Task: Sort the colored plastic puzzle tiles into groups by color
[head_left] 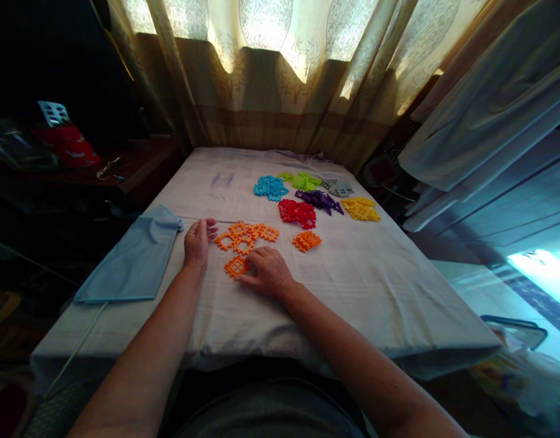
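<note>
The right hand is pinching the right edge of an orange square, a flat piece that is showing a toothed rim and a windowpane grid in its middle. This square is lying close to the near side of an orange cluster, where notched frames (some with wide, rounded openings) are spreading out beside the left hand. That hand is resting open at the cluster's left end, its fingers curving loosely and gripping nothing that shows.

To the right, a small orange pile is sitting apart. Beyond it, more knobbly, plastic-looking pieces are lying heaped by colour: red pieces, blue pieces, lime green pieces, spiky purple pieces, grey pieces and yellow pieces.

A pale, softly wrinkled cloth is covering the table beneath them. On the left, a smooth blue fabric bag is lying flat, and behind everything a patterned curtain is hanging in deep folds.
</note>
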{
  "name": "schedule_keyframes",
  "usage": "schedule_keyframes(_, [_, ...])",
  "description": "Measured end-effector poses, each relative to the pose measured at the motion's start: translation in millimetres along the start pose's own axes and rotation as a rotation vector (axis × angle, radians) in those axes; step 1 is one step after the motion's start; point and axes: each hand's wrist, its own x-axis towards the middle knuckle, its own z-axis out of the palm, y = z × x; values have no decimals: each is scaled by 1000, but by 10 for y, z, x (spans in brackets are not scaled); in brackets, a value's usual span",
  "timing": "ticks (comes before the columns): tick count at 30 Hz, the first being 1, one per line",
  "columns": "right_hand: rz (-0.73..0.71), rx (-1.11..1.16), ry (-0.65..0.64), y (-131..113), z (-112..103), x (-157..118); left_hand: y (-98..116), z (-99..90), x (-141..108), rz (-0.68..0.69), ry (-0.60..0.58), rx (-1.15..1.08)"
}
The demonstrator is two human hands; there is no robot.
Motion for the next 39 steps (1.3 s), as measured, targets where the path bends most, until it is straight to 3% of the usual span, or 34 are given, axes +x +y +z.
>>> schedule_keyframes(6, [57, -70, 7, -143, 97, 40, 9, -4, -12, -6, -4, 2])
schedule_keyframes(10, [51, -12, 136, -44, 88, 11, 24, -5, -19, -13, 3, -11])
schedule_keyframes(13, [144, 10, 352, 232, -14, -50, 32, -4, -21, -22, -3, -19])
schedule_keyframes(16, [374, -57, 555, 636, -145, -157, 31, 1, -20, -20, -13, -18])
schedule_keyframes(19, [594, -119, 651, 989, -239, -289, 22, 3, -15, -10, -19, -5])
schedule_keyframes(22, [770, -140, 643, 1159, -281, -385, 16, -4, -11, -15, -21, -1])
schedule_keyframes(26, [912, -128, 575, 1163, -301, -413, 19, -20, -18, -11, -19, 3])
schedule_keyframes(35, [969, -118, 484, 1108, -331, -395, 29, -21, -19, -10, -34, 20])
schedule_keyframes(39, [953, -131, 511, 1097, -331, -399, 26, -21, -23, -5, -41, 10])
